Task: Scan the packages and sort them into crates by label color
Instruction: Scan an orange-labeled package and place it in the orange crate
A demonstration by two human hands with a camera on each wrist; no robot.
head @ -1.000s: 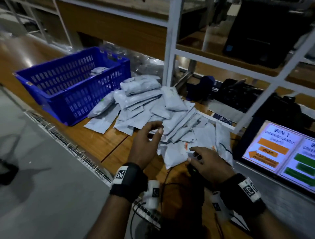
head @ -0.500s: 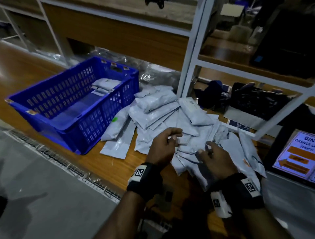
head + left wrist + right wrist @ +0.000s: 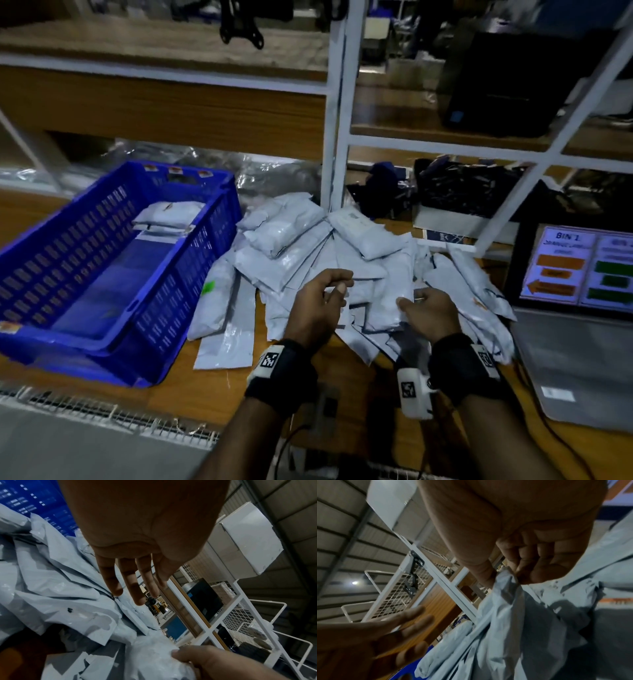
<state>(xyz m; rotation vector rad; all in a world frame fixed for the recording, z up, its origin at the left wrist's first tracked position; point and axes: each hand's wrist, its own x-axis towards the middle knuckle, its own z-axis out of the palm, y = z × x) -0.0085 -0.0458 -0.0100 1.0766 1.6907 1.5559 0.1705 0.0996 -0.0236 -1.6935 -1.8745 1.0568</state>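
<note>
The right hand [image 3: 426,313] had its thumb and curled fingers [image 3: 527,566] pinched on the edge of one grey package [image 3: 387,291] at the near side of the pile [image 3: 308,246], the wrapper bunching under the grip. Half a second before, that hand lay flatter on the heap, so the pinch was new — a single package looked to have been singled out, with scanning and sorting yet to come. The left hand [image 3: 322,301] had loosened too: its fingers [image 3: 130,582], curled over the pile a moment earlier, now stretched out almost straight and apart, holding nothing and hovering just above the packages. Both wrists were side by side over the front of the wooden table [image 3: 191,387], palms turned roughly toward each other. To the left stood the blue crate [image 3: 185,281] with a few packages already inside; the screen [image 3: 579,270] showing the orange and green bins stood at the right.
</note>
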